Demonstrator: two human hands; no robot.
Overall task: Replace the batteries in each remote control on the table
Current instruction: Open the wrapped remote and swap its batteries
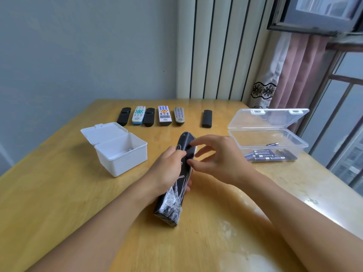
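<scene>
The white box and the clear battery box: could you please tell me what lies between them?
In the head view, the black remote, gripped by the left hand, with the right hand at it.

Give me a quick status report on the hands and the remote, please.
Left hand grips black remote, back up. Right hand fingers at its battery bay. Six remotes wait in a row. Nothing in the way.

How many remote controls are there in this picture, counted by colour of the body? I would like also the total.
Black remotes: 4, three in the row and one gripped by the left hand
White remotes: 2
Grey remotes: 1
Total: 7
</scene>
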